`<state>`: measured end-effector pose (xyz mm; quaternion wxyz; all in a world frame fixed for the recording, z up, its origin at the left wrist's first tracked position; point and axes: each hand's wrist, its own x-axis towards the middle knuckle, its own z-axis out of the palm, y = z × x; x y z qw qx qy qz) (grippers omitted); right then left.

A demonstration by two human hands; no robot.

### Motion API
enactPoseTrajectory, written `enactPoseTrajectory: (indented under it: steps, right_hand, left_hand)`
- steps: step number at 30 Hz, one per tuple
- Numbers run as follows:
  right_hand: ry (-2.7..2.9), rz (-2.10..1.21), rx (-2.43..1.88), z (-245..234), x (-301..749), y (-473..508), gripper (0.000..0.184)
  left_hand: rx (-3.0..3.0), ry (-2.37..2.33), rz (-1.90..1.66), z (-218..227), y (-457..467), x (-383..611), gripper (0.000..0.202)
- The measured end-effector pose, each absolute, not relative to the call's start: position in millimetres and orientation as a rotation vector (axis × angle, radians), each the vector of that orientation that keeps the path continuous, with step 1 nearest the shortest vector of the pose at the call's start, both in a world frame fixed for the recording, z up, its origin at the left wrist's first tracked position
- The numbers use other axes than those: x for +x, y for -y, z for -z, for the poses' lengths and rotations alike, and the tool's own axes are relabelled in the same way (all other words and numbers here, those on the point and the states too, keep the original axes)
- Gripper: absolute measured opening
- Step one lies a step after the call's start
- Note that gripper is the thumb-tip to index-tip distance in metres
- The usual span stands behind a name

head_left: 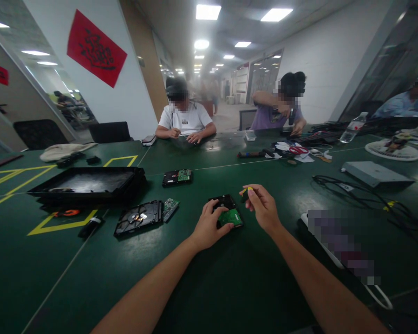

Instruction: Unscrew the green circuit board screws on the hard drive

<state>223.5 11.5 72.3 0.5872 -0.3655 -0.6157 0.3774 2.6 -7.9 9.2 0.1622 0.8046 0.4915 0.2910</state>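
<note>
A hard drive lies flat on the green table in front of me, its green circuit board facing up. My left hand grips it from the left, with the thumb at the near edge and the fingers over its far side. Just right of the drive, my right hand pinches a short black-and-yellow screwdriver above the table, apart from the drive. The screwdriver's tip cannot be made out. To the left lie another hard drive, its bare circuit board, and a third drive farther back.
Black trays are stacked at left, near a black tool. On the right are a phone-like object, cables, a grey box and a water bottle. Two people sit across the table.
</note>
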Motion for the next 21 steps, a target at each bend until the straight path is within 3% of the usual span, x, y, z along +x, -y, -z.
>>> enactPoseTrajectory:
  steps: [21]
  right_hand:
    - [1.376,-1.138,-0.799,-62.7,232.8,-17.0,0.039]
  left_hand:
    - [2.285,-1.399,-0.821,-11.8,9.4,0.1,0.053]
